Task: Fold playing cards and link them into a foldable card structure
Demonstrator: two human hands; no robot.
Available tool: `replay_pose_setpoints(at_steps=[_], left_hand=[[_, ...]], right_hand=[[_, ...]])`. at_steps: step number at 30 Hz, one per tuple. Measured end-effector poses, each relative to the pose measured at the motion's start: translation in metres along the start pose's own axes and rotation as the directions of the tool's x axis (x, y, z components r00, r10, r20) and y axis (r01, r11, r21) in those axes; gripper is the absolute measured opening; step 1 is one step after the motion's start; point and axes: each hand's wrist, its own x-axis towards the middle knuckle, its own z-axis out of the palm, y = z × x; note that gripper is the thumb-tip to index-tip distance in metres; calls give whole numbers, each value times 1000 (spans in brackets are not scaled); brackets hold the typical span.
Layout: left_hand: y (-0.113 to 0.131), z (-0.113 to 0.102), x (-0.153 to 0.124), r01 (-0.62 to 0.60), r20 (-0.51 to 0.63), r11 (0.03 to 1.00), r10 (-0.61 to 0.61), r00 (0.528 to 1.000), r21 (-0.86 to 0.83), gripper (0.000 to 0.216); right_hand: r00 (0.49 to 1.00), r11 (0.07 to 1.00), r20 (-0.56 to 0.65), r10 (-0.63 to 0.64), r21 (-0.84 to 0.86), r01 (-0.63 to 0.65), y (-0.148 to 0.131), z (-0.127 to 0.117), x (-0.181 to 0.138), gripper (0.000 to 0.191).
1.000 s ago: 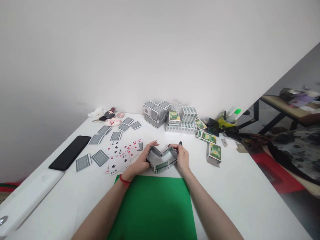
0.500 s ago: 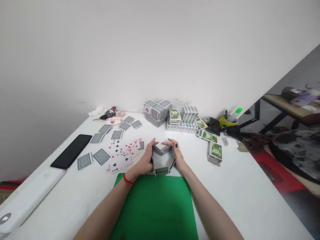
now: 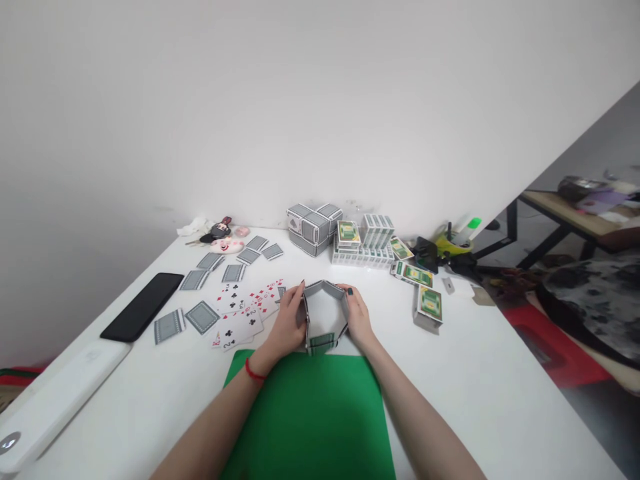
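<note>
A ring of folded playing cards stands on the white table, open at the top, with roughly flat sides meeting at corners. Cupped round its left side is my left hand, fingers curled against the outer wall. My right hand presses the right side, its dark-nailed finger at the upper right corner. The near wall, greenish, comes close to the far edge of a green mat. Farther back rests a finished-looking block of folded cards with patterned grey backs.
Loose playing cards lie to the left, near a black phone and a white device. Stacked card boxes stand behind. More card boxes and a yellow holder are on the right.
The ring's far wall, bent inward before, is now pushed outward, making the opening wider and rounder. My fingers have moved from the far corners back to the sides.
</note>
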Motion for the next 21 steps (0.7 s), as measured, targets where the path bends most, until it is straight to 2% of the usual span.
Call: replay_pose_setpoints(at_steps=[4, 7, 10, 12, 16, 21], left_hand=[[-3, -3, -1, -7, 13, 998, 8, 1000, -70, 83], [0, -9, -1, 36, 88, 976, -17, 996, -213, 86], [5, -13, 1, 133, 234, 895, -34, 972, -426, 91], [8, -11, 3, 180, 292, 827, -20, 956, -533, 90], [11, 1, 8, 205, 226, 757, -78, 971, -621, 75], [18, 6, 11, 265, 139, 822, -225, 964, -505, 60]], right_hand=[[1000, 999, 5, 31, -8, -31, -1, -2, 3, 47], [997, 998, 53, 60, 24, -61, 2, -2, 4, 52], [992, 991, 92, 85, 97, -93, 5, 0, 2, 55], [990, 984, 96, 100, 138, -112, 6, 1, 2, 56], [986, 976, 125, 113, 173, -134, 5, 1, 2, 59], [975, 967, 194, 108, 207, -148, 1, -2, 3, 60]])
